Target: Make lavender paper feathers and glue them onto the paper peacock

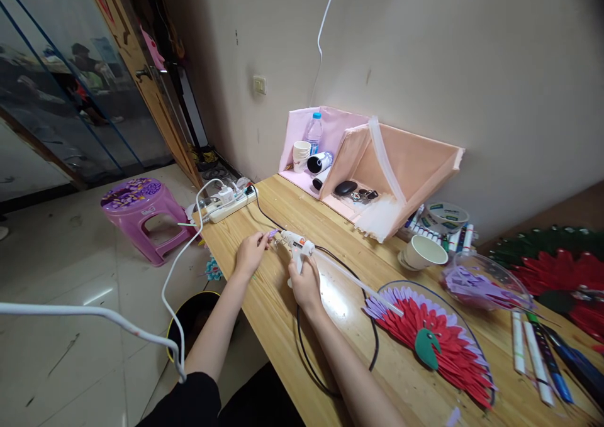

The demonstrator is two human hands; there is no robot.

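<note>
My right hand [307,283] is wrapped round the handle of a white glue gun [296,243], and a long clear glue stick [356,280] sticks out of its back. The nozzle points left toward my left hand [251,253], which pinches a small purple petal [272,232] between its fingertips. Nozzle and petal are close together; whether they touch I cannot tell. To the right of my right arm lies a fan-shaped craft peacock [427,339] with red and purple petals and a green body.
A power strip [233,205] sits at the table's left edge. Black cable loops around my right wrist. Further right are a paper cup [422,252], a clear bowl [486,282] of purple pieces and several markers [538,358]. Pink boxes [391,169] stand against the wall; a purple stool [146,213] is left.
</note>
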